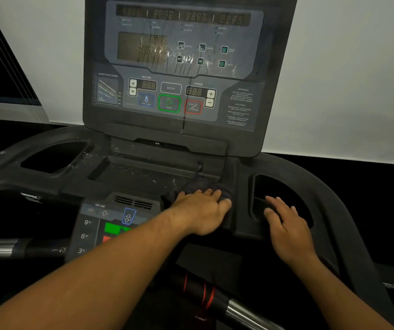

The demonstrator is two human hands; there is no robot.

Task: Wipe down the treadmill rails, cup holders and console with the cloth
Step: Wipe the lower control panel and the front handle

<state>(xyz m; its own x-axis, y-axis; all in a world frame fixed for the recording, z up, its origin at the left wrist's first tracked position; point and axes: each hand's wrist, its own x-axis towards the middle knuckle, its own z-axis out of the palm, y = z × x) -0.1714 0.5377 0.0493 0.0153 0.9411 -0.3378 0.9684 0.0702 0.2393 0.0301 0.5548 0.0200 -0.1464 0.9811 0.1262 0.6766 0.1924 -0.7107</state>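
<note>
Cloth (196, 183) lies mid-frame under our flat left hand (203, 210), for wiping. Our relaxed right hand (286, 226) braces on the cup holder (284, 186).

left hand (202, 210) flat on dark cloth (192, 185); right hand (286, 222) rests at cup holder (284, 186).

On the console (100, 125): INCLINE above the left display (148, 85), SPEED above the right display (194, 91), both showing 88.8. ENTER on the grey button (171, 88) between them. START under a triangle on the green-ringed button (169, 103); STOP and PAUSE on the red-ringed button (193, 107). WARNING and CAUTION heading the notice (240, 107); small print too blurred to read. On the lower keypad (91, 228): INCLINE, minus, plus, a fan sign (127, 217), then 9, 6 and 3 with percent marks.
</note>
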